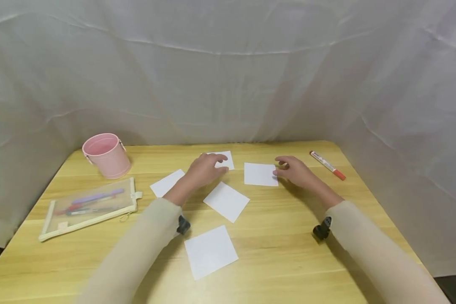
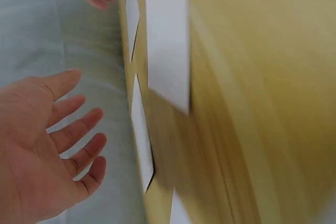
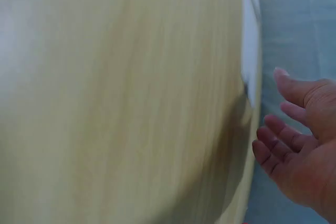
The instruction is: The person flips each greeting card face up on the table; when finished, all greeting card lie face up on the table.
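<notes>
Several white paper squares lie spread over the wooden table. My left hand (image 1: 205, 169) hovers above the rear paper (image 1: 229, 159) and partly covers it, its fingers loosely spread and holding nothing; the left wrist view shows that palm (image 2: 37, 148) with gaps between the fingers. Beside the right edge of another paper (image 1: 260, 174) is my right hand (image 1: 294, 172), fingers loosely bent; whether a fingertip touches that paper I cannot tell. Behind my left forearm lies a tilted paper (image 1: 166, 183). Nearer me are a middle paper (image 1: 227, 202) and a front paper (image 1: 211, 252).
A pink bucket (image 1: 115, 162) stands at the back left. In front of it lies a see-through zip pouch (image 1: 99, 203) with pens inside. A red-capped marker (image 1: 327, 164) rests at the back right. Pale cloth (image 1: 228, 84) hangs behind the table (image 1: 281, 261).
</notes>
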Action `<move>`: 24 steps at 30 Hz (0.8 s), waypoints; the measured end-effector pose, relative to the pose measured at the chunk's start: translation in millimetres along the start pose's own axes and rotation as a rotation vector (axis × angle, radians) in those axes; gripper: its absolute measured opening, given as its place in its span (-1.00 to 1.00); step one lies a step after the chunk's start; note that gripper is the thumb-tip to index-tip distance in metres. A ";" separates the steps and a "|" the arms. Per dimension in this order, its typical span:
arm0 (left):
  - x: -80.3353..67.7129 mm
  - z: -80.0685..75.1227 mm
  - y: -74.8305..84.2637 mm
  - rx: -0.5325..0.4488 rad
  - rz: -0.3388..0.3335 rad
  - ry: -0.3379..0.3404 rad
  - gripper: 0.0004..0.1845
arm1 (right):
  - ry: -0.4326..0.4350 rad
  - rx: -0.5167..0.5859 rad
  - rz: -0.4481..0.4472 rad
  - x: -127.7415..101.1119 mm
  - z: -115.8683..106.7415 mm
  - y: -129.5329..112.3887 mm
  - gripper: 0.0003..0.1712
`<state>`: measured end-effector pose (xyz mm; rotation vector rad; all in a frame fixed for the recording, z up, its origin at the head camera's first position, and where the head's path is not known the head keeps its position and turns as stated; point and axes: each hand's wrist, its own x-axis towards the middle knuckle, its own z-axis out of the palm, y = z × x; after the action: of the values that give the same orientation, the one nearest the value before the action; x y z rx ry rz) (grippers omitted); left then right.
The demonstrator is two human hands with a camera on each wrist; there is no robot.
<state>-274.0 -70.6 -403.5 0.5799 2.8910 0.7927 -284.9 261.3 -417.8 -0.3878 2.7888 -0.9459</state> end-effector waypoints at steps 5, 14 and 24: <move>31.7 14.1 7.0 -0.036 0.013 -0.038 -0.56 | -0.037 -0.017 0.003 17.2 5.2 9.9 -0.29; 63.7 36.9 15.5 -0.047 0.005 -0.052 -0.58 | -0.057 -0.069 0.030 29.1 12.8 17.1 -0.37; 83.5 41.2 22.4 0.007 -0.031 -0.083 -0.62 | -0.038 -0.104 0.054 31.8 12.6 19.6 -0.43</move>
<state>-336.1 -1.4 -426.3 0.5537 2.8209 0.7370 -315.8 259.6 -442.2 -0.3396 2.8066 -0.7767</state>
